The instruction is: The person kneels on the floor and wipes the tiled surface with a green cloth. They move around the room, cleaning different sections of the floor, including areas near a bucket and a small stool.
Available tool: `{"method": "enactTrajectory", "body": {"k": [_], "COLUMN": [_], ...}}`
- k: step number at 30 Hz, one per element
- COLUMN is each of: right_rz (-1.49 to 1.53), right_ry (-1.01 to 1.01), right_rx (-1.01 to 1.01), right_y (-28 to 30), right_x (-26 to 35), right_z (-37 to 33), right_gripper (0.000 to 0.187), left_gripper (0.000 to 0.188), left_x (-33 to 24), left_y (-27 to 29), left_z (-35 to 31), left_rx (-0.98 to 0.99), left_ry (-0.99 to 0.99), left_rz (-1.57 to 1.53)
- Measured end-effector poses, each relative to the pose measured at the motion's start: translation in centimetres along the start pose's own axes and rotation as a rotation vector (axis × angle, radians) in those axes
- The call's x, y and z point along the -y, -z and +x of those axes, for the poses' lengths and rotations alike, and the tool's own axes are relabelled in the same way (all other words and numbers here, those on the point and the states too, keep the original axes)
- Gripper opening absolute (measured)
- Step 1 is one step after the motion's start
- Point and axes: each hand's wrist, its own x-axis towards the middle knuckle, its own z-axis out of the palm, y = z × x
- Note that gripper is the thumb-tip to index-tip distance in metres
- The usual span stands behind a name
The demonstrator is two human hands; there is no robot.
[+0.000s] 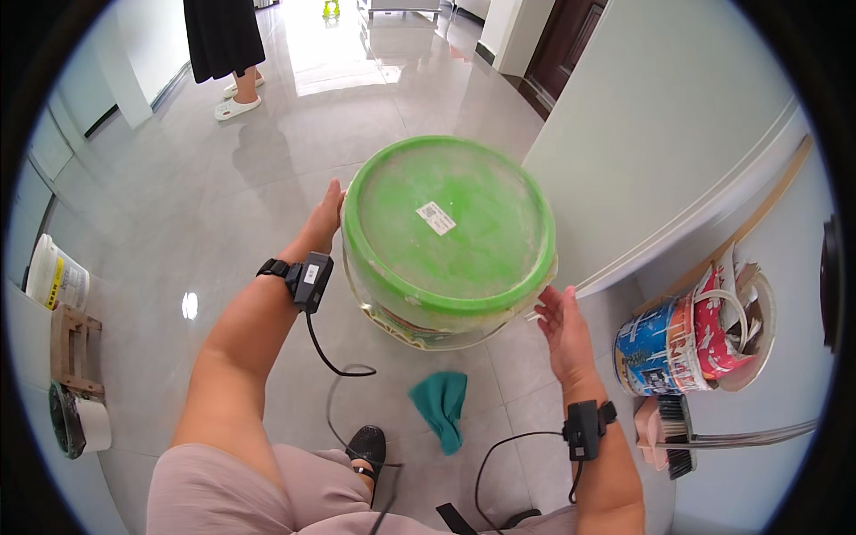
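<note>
A large bucket [450, 223] with a green, dusty round face turned up sits between my hands; a small white label is stuck on that face. Its lower side shows a thin handle and a clear, wrinkled covering. My left hand [327, 218] presses against its left side, most fingers hidden behind it. At the bucket's lower right edge, my right hand [563, 334] holds it with bent fingers, beside a thin white wire end. Whether the bucket touches the floor I cannot tell. A teal cloth [440, 408] lies crumpled on the floor just nearer to me.
On the right stand a blue bucket [658, 352] stuffed with packaging, and a brush [679, 437] with a pink dustpan [651, 432]. White pails [61, 276] and a wooden stool [76, 348] line the left wall. A person [230, 53] in white shoes stands at the far left.
</note>
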Motion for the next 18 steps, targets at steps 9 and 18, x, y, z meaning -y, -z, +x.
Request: {"method": "enactTrajectory", "body": {"k": [9,18], "right_rz": [-0.018,0.134], "right_ry": [-0.073,-0.093], "right_rx": [0.076,0.195], "right_y": [-1.8,-3.6], "right_x": [3.7,3.0], "right_z": [2.2,1.8], "right_gripper": [0.073,0.080], "left_gripper": [0.082,0.017], "left_x": [-5.2,-3.0], "left_y": [0.4,0.7], "left_z": [0.9,1.1], "left_rx": [0.311,0.287], "left_ry": [0.078,-0.728], "left_rz": [-0.060,0.710]}}
